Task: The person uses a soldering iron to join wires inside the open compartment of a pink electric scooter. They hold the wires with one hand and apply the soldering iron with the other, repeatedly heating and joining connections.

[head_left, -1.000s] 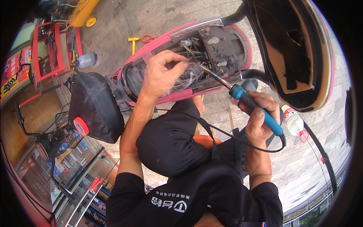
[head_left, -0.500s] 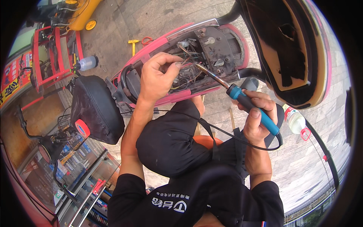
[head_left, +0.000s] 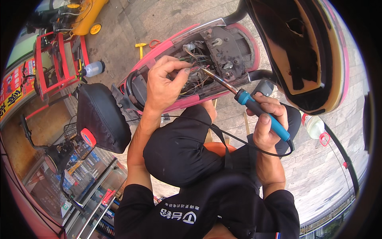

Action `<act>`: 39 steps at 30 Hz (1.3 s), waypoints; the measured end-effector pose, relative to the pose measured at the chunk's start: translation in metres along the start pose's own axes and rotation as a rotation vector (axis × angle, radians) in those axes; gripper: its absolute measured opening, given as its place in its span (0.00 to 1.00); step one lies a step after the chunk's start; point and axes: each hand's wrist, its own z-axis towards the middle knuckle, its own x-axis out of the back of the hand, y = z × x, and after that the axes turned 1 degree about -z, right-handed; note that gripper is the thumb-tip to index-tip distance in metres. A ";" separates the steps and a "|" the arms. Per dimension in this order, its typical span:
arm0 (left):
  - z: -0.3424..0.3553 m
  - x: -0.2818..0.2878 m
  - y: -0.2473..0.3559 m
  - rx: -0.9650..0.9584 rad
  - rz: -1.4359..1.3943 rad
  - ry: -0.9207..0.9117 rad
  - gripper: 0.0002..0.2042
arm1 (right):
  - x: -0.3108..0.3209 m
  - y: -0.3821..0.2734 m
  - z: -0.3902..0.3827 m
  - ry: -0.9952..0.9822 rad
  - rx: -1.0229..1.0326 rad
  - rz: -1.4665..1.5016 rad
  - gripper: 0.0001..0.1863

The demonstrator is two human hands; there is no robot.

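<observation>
Taking the middle of the view as the clock's centre, the opened pink scooter body (head_left: 161,48) lies at 12 o'clock, with a tangle of thin wires (head_left: 193,85) exposed in its hollow. A dark metal plate (head_left: 219,44) with keyhole-shaped openings sits toward the 2 o'clock side of that tangle.

The left hand (head_left: 164,84) is over the body at 11 o'clock, thumb and forefinger drawn nearly together above the wires; whether a strand is pinched between them cannot be made out. The right hand (head_left: 266,137), at 3 o'clock, is curled around the blue-and-black handle of a soldering iron (head_left: 248,100), thumb and fingers wrapped on it. The iron's metal shaft points toward 10 o'clock, its tip among the wires, just beside the left fingertips; contact is too small to tell. A black cable (head_left: 291,150) loops from the handle's rear end and runs across toward 9 o'clock.

A hollow, pink-rimmed shell (head_left: 293,76) with a black and tan inside stands at 2 o'clock. A clear bottle (head_left: 315,127) is at 3 o'clock, past the right hand. At 9 o'clock is a black padded saddle (head_left: 104,113) with a red tape roll (head_left: 88,137) on its 7 o'clock side. A yellow hammer (head_left: 140,47) and red-handled scissors (head_left: 154,42) lie on the paving (head_left: 123,34) at 11 o'clock.
</observation>
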 end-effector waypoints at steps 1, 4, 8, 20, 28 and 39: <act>0.000 0.000 0.000 0.006 -0.021 -0.002 0.06 | 0.000 0.000 0.000 -0.002 0.001 0.001 0.15; 0.001 -0.001 -0.002 0.029 -0.067 -0.001 0.05 | 0.001 0.001 0.000 -0.002 0.002 0.011 0.15; 0.002 -0.002 -0.003 0.066 -0.071 0.001 0.04 | 0.001 0.001 -0.001 -0.004 -0.005 0.006 0.15; 0.002 -0.006 -0.002 0.079 -0.102 -0.004 0.04 | 0.001 0.002 -0.003 0.002 -0.017 0.023 0.15; 0.002 -0.006 0.000 0.053 -0.053 -0.002 0.04 | 0.002 0.003 -0.002 -0.012 -0.001 0.016 0.14; 0.003 -0.007 0.001 0.042 -0.004 0.005 0.04 | 0.001 0.001 -0.003 -0.008 -0.032 -0.048 0.16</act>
